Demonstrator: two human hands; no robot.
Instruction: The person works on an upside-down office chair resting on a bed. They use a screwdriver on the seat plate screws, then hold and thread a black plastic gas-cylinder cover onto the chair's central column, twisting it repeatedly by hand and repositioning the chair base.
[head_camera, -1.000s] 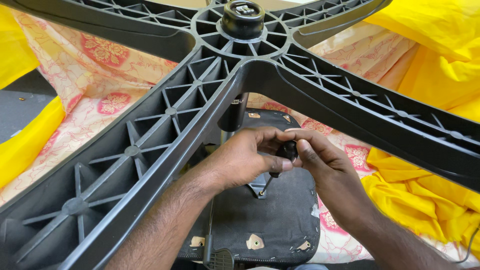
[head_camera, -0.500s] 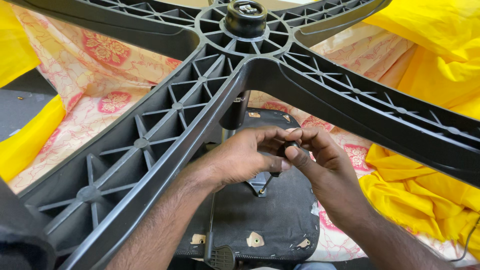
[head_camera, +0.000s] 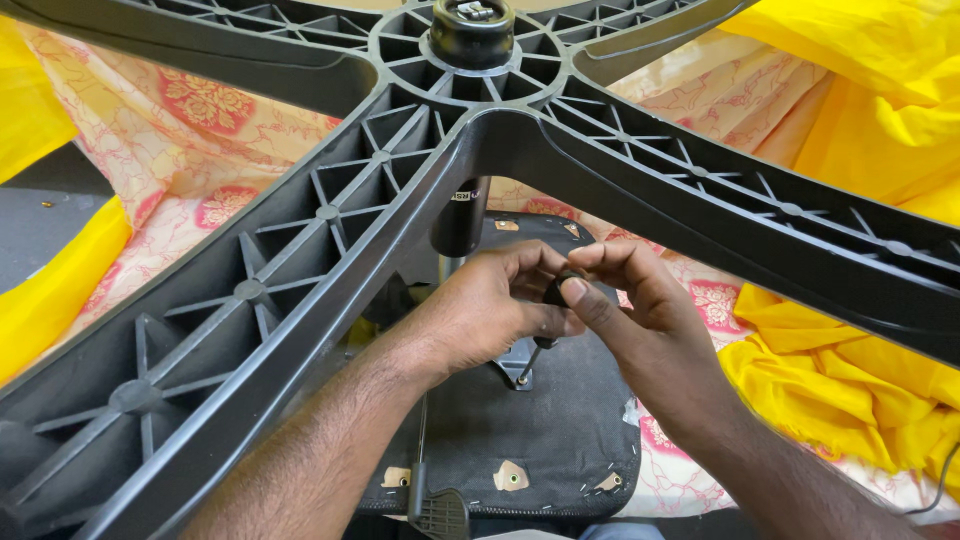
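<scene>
1. Both hands at work under the upturned chair base (head_camera: 300, 290), in the gap between two of its ribbed black spokes.
2. Left hand (head_camera: 490, 305) curled around the dark handle of a screwdriver (head_camera: 545, 310), fingers closed over the grip, arm reaching in from the lower left.
3. Right hand (head_camera: 640, 300) pinching the same handle from the other side, thumb and forefinger pressed against its top end; grasping, not released.
4. Screwdriver held nearly upright, slightly tilted, its thin shaft running down to a screw (head_camera: 521, 379) on a small metal bracket fixed to the underside of the seat (head_camera: 540, 440).
5. Seat lying bottom-up on a patterned cloth (head_camera: 200, 150), with yellow fabric (head_camera: 880, 110) bunched at the right and left edges.
6. Black gas cylinder (head_camera: 460, 215) standing just behind the hands, rising to the hub of the base.
7. Likely handling: screwdriver light and stiff, smooth handle prone to slipping if held only by fingertips; best taken full around the handle, with downward pressure in line with the shaft so the tip stays seated.
8. Seat covering looks worn and soft, patched in places, easily scratched by a slipped tip.
9. Base probably heavy and rigid, crowding the hands from both sides.
</scene>
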